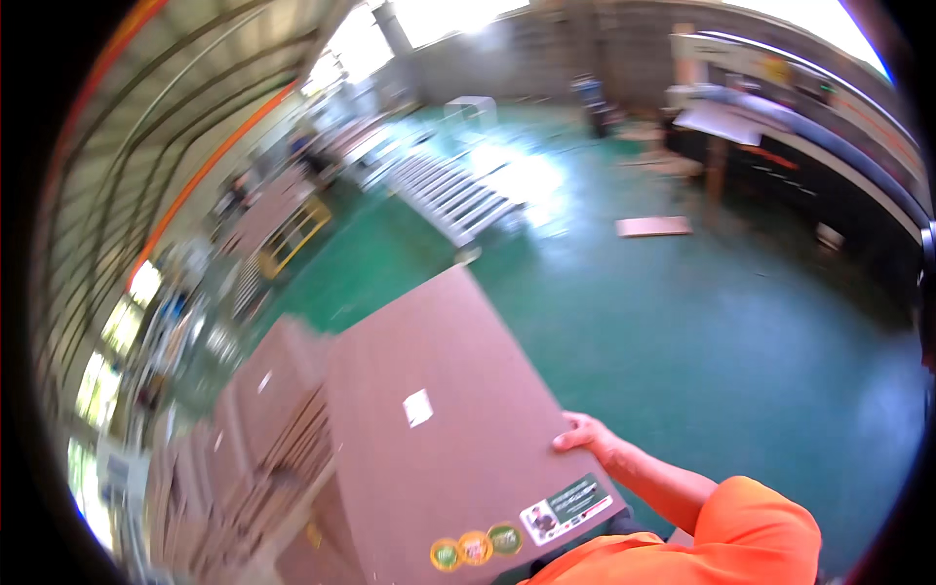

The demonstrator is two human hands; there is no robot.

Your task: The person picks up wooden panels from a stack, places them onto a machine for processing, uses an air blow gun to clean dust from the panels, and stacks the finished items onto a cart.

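With only the right hand (585, 434) gripping its edge and the left hand hidden, the big box (439, 429) could tip onto the stack (253, 439).

The right hand (585, 432) is in view at the lower middle — fingers curled, thumb side up, pressed flat along an edge. Its bare forearm runs back down-right into an orange sleeve. The left hand is out of sight.

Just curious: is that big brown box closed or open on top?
Closed: the cardboard box shows one smooth, unbroken top; right hand grips its edge.
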